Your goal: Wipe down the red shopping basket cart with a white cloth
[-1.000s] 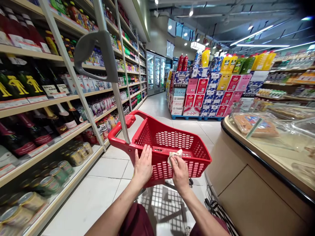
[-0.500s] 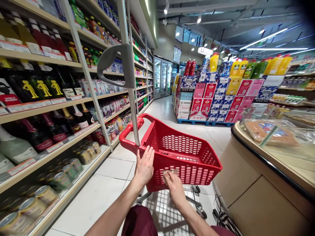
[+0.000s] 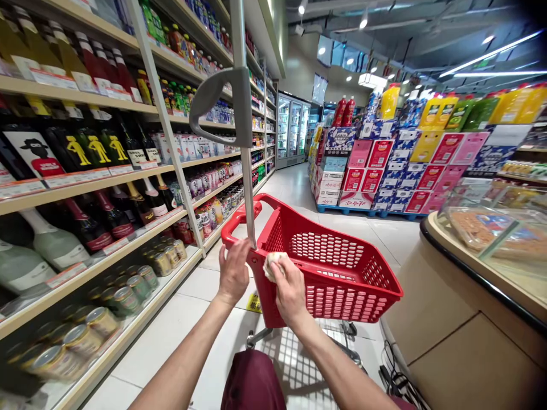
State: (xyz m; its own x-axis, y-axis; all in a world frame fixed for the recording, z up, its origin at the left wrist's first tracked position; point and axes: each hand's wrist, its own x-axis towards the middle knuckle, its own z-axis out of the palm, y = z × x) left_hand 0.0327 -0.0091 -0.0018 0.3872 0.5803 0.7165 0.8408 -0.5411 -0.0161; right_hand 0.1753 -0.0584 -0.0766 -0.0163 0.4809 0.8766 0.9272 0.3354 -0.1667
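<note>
A red plastic shopping cart (image 3: 268, 302) stands before me, its basket wall pierced with holes. My left hand (image 3: 234, 274) is at the near end of the cart's red handle (image 3: 231, 226), fingers curled against it beside the base of a metal pole (image 3: 248, 193). Pinched in my right hand (image 3: 293, 289) is a crumpled whitish cloth (image 3: 269, 266), pressed on the near upper corner of the cart's side. A grey loop-shaped bracket (image 3: 243, 108) is fixed higher on the pole. Inside the cart's basket I see only bare red plastic.
Shelves of bottles and cans (image 3: 102, 322) run along the left. A curved counter (image 3: 461, 307) with packaged food stands at the right, cables (image 3: 397, 373) on the floor below it. Stacked drink boxes (image 3: 370, 179) stand ahead. A yellow floor sticker (image 3: 254, 303) shows beside the cart.
My left hand has shifted from the cart's side up to the handle end. My right hand has moved the cloth up and left across the side. The view has swung slightly left.
</note>
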